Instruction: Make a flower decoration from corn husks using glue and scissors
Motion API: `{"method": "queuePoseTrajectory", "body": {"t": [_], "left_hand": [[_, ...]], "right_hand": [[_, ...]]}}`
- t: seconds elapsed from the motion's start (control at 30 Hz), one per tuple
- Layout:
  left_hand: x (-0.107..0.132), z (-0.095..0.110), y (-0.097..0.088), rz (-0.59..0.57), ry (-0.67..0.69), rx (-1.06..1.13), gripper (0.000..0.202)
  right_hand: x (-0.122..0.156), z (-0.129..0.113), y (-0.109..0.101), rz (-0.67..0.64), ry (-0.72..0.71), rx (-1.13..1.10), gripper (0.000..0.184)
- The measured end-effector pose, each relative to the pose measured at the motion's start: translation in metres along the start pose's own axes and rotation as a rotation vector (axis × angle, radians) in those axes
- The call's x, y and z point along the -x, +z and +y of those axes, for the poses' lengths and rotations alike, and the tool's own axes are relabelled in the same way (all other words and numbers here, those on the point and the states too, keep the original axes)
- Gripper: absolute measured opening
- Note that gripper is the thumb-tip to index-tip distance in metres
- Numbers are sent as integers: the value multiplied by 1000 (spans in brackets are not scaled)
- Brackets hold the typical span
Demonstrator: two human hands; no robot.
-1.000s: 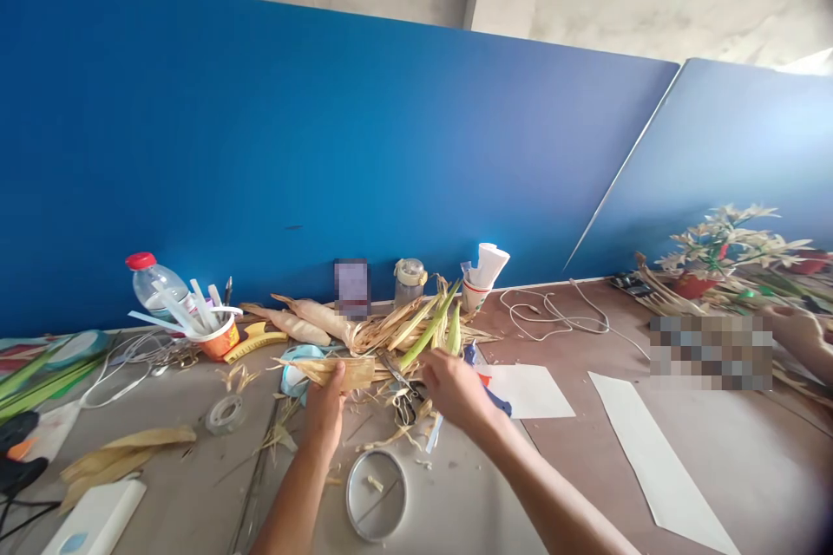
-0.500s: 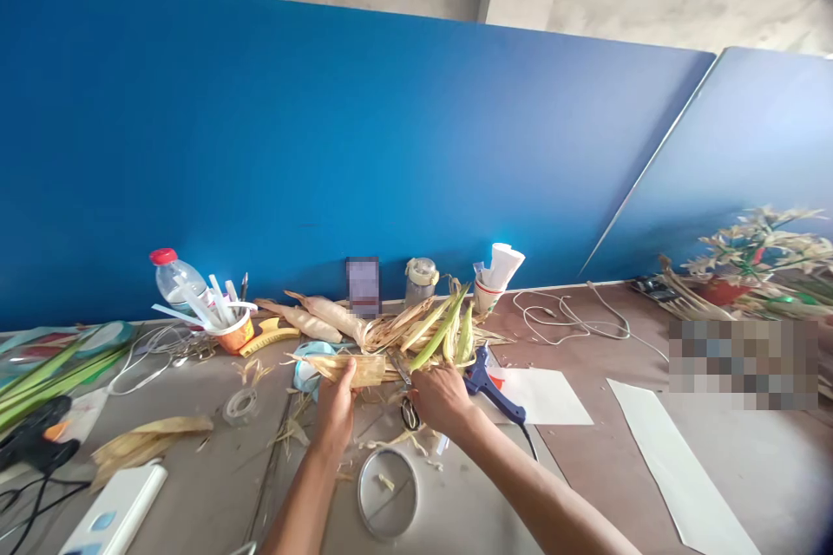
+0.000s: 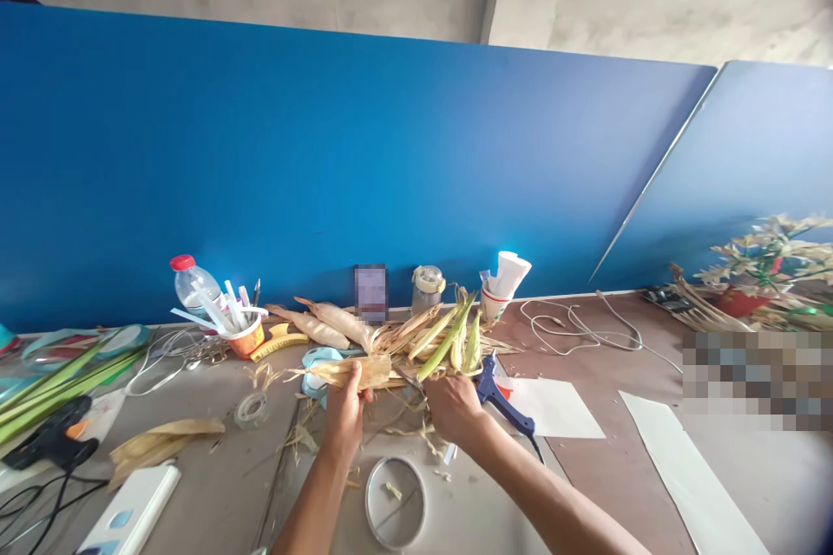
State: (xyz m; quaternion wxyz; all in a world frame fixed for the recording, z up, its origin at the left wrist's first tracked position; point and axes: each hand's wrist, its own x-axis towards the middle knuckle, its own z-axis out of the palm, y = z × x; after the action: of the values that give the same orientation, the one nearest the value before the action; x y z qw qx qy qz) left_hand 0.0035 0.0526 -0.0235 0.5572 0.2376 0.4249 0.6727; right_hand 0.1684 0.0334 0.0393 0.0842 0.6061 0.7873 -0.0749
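My left hand (image 3: pixel 346 408) is closed on a dry corn husk (image 3: pixel 374 371), thumb on top, its ragged end pointing left. My right hand (image 3: pixel 452 406) is closed just to the right, around scissors whose metal blades (image 3: pixel 409 378) point up and left toward the husk's cut end. The scissors' handles are hidden in my fingers. Beyond both hands lies a heap of husks, with green ones (image 3: pixel 449 345) on top and pale whole ones (image 3: pixel 342 325) at left. A blue glue gun (image 3: pixel 504 399) rests right of my right hand.
A round clear lid or dish (image 3: pixel 395 505) lies in front. At left are a tape roll (image 3: pixel 252 408), a cup of white sticks (image 3: pixel 244 338), a bottle (image 3: pixel 193 282) and a power strip (image 3: pixel 134 507). A jar (image 3: pixel 426 290), paper sheets (image 3: pixel 553 408) and cables (image 3: pixel 586 329) lie beyond and right.
The black scissor handles, visible below my right hand before, are now hidden within it. The view has shifted slightly, so everything sits a little lower and further right. My left hand keeps its hold.
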Motion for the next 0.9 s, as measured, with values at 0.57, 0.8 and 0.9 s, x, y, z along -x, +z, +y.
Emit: {"method": "queuePoseTrajectory", "body": {"t": [0.57, 0.8, 0.9], "left_hand": [[3, 13, 3, -34, -187, 426, 10], [0, 1, 9, 20, -155, 220, 10], [-3, -7, 10, 70, -154, 144, 9]], "right_hand": [[31, 53, -8, 200, -212, -1256, 36], [55, 84, -39, 90, -361, -1383, 43], [68, 109, -47, 66, -394, -1422, 50]]}}
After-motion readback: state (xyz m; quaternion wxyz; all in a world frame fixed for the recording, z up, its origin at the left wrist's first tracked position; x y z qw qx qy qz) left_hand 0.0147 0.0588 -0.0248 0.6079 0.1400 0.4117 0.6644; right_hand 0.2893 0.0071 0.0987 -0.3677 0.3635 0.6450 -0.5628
